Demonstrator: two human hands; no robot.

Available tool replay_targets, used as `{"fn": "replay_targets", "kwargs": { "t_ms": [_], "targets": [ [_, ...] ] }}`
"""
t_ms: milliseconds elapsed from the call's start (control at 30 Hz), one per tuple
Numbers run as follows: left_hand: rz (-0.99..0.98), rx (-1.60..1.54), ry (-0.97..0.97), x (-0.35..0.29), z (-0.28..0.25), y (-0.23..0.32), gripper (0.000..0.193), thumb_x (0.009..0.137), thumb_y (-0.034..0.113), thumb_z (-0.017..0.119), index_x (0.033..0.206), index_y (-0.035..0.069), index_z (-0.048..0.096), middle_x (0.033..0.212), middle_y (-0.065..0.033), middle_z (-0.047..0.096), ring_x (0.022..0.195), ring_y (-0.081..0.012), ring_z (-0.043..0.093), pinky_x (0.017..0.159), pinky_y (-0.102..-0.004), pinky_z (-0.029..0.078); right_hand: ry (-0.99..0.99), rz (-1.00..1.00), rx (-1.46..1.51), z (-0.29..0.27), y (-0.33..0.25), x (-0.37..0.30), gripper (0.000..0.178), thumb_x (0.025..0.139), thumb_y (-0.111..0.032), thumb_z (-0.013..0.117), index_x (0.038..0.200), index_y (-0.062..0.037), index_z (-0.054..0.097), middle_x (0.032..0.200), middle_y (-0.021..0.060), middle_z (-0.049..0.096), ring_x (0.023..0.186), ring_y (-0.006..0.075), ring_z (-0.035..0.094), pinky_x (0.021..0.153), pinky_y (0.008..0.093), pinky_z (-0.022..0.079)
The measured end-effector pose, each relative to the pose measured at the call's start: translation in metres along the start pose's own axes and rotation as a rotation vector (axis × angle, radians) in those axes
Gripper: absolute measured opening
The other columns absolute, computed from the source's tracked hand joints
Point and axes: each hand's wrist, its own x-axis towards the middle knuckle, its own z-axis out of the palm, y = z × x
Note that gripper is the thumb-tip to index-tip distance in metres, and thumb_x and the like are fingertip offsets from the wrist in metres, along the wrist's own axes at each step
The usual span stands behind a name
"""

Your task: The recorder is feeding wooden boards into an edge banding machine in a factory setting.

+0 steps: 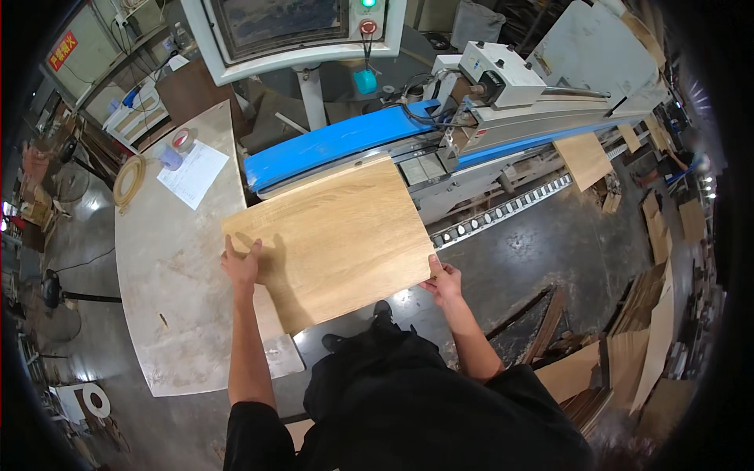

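A rectangular wood-grain board (338, 235) lies roughly level in front of me, its far edge against the machine's infeed beside the blue cover (338, 149). My left hand (241, 265) is on the board's left edge, thumb and forefinger apart over the top face. The other fingers of that hand are partly hidden. At the near right corner, my right hand (444, 282) grips the edge, thumb above and fingers below. The board's left part overlaps a worn pale worktable (181, 314).
A long edge-processing machine (534, 110) with a roller rail (510, 208) runs to the right. Another panel (583, 159) rests farther along it. A framed control screen (290, 31) stands ahead. Paper (194, 174) and tape rolls (129, 180) are on the worktable. Stacked boards (628, 353) lie at right.
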Motion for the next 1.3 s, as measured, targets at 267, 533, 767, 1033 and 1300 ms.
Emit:
{"fn": "replay_targets", "kwargs": {
  "t_ms": [267, 533, 767, 1033, 1300],
  "targets": [
    [0.000, -0.045, -0.073, -0.028, 0.058, 0.063, 0.103, 0.074, 0.055, 0.086, 0.158, 0.014, 0.042, 0.152, -0.0280, 0.036, 0.142, -0.0437, 0.031, 0.118, -0.0531, 0.031, 0.025, 0.006, -0.110, -0.060, -0.061, 0.047, 0.063, 0.092, -0.040, 0.079, 0.118, 0.0117, 0.054, 0.100, 0.0178, 0.069, 0.081, 0.0261, 0.074, 0.071, 0.0425, 0.066],
    [0.052, 0.005, -0.053, -0.062, 0.113, 0.117, 0.103, 0.072, 0.060, 0.084, 0.155, 0.013, 0.046, 0.144, -0.0298, 0.039, 0.135, -0.0463, 0.036, 0.116, -0.0537, 0.032, 0.059, -0.006, -0.128, -0.110, -0.107, 0.094, 0.062, 0.093, -0.036, 0.079, 0.116, 0.0157, 0.052, 0.096, 0.0198, 0.069, 0.077, 0.0259, 0.074, 0.060, 0.0381, 0.067],
    [0.039, -0.022, -0.191, -0.091, 0.146, 0.169, 0.106, 0.074, 0.060, 0.083, 0.158, 0.012, 0.038, 0.152, -0.0356, 0.029, 0.143, -0.0489, 0.027, 0.118, -0.0553, 0.027, 0.178, -0.043, -0.203, -0.153, -0.140, 0.135, 0.045, 0.095, -0.040, 0.076, 0.104, 0.0036, 0.066, 0.085, 0.0098, 0.072, 0.067, 0.0188, 0.071, 0.058, 0.0340, 0.062],
    [0.119, -0.079, -0.354, -0.124, 0.174, 0.216, 0.113, 0.075, 0.056, 0.083, 0.163, 0.012, 0.029, 0.161, -0.0363, 0.018, 0.150, -0.0503, 0.017, 0.121, -0.0563, 0.023, 0.268, -0.070, -0.294, -0.211, -0.182, 0.186, 0.048, 0.094, -0.044, 0.076, 0.109, 0.0000, 0.067, 0.097, 0.0108, 0.072, 0.074, 0.0239, 0.071, 0.062, 0.0372, 0.063],
    [0.543, -0.471, -0.429, -0.154, 0.157, 0.188, 0.095, 0.085, 0.021, 0.082, 0.161, 0.003, 0.028, 0.158, -0.0268, 0.040, 0.146, -0.0409, 0.038, 0.122, -0.0467, 0.029, 0.370, -0.162, 0.215, -0.250, -0.102, 0.164, 0.062, 0.092, -0.053, 0.076, 0.115, -0.0001, 0.054, 0.084, 0.0053, 0.057, 0.075, 0.0310, 0.066, 0.080, 0.0515, 0.058]
  ]
}}
